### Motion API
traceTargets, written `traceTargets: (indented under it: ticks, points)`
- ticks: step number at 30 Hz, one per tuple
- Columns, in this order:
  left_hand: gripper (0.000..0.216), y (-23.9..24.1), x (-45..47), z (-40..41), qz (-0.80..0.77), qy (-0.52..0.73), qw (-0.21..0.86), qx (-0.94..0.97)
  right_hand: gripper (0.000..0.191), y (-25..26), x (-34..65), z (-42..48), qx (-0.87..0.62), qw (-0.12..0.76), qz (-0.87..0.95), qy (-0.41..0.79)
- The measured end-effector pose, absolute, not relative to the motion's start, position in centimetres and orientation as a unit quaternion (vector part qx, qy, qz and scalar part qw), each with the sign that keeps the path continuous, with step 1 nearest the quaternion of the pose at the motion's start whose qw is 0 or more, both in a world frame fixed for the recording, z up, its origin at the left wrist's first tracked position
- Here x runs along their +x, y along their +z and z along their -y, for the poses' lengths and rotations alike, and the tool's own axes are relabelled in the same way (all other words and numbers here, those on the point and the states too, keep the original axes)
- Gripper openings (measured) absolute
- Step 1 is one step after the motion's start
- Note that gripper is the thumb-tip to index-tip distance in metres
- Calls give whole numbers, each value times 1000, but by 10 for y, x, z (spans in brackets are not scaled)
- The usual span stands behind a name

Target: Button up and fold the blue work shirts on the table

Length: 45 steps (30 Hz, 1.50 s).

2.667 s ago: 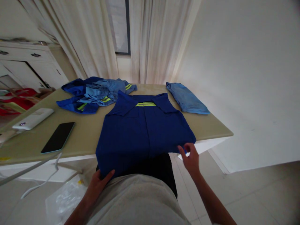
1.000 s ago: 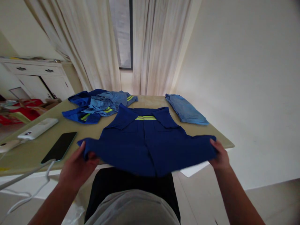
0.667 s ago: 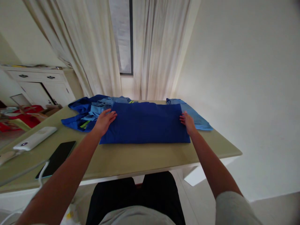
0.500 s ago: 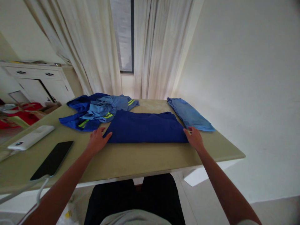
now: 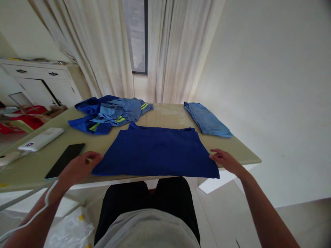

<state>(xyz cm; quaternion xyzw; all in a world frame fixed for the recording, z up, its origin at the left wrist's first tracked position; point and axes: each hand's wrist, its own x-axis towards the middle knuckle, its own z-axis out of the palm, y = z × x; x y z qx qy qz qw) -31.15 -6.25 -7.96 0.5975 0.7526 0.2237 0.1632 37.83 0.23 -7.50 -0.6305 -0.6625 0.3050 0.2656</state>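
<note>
A dark blue garment lies spread in a wide, flat shape in front of me, its near edge reaching the front edge of the table. My left hand is closed, thumb and fingers pinching the garment's left side edge. At the opposite side, my right hand pinches the right edge between thumb and fingertips. Beyond the left hand is a heap of light blue clothing with yellow-green stripes, on top of a brighter blue garment. A folded light blue garment rests at the back right.
On the left of the table are a black phone and a white power bank. A white cable crosses my left forearm. Curtains hang behind the table, and a white wall stands to the right.
The dark blue garment has become deeper and wider, its near edge drawn toward me. Both hands have moved outward and nearer, and now pinch its sides.
</note>
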Motion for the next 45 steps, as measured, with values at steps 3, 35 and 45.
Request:
traceTargets:
  ticks: [3,35,45]
  points:
    - [60,-61,-284,21,-726,245,102,634,52,-66,347,-41,-610,312,705,182]
    - [70,-49,-214,-207,-546,0,165,821,79,-37,266,-201,-510,-8,842,176]
    - [41,-15,-150,-231,-411,-39,253,875,16,21,337,-127,-509,-102,775,359]
